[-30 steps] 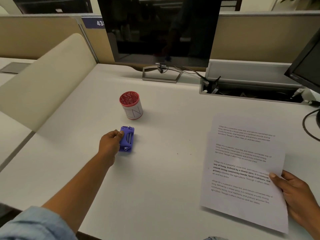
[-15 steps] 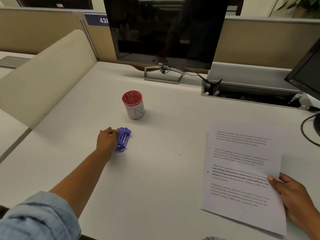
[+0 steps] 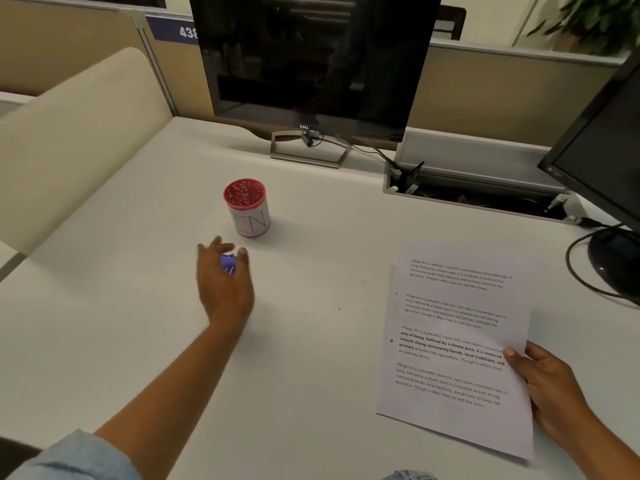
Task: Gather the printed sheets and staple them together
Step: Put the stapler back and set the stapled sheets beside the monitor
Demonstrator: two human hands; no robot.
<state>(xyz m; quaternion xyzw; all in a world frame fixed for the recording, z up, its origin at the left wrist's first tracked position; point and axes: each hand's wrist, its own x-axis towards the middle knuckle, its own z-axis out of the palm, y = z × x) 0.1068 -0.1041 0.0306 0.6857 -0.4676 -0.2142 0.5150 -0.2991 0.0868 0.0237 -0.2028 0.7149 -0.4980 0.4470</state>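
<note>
Left hand (image 3: 225, 285) grasps purple stapler (image 3: 228, 263) just in front of red-rimmed cup (image 3: 247, 207), likely fetching it; right hand (image 3: 550, 393) pinches printed sheets (image 3: 457, 344), well right of cup, keeping them aligned for stapling.

The purple stapler (image 3: 228, 263) is mostly hidden inside the left hand (image 3: 224, 285), with only a small blurred patch showing between thumb and fingers; whether it touches the desk cannot be told. The printed sheets (image 3: 453, 344) overlap, so their count is unclear, and the right hand (image 3: 550, 393) has its fingers hidden beneath them. The black monitor (image 3: 602, 174) at right is cut off by the frame edge. The partition label (image 3: 173, 29) reads 438 before the central monitor (image 3: 311, 60) covers it.
</note>
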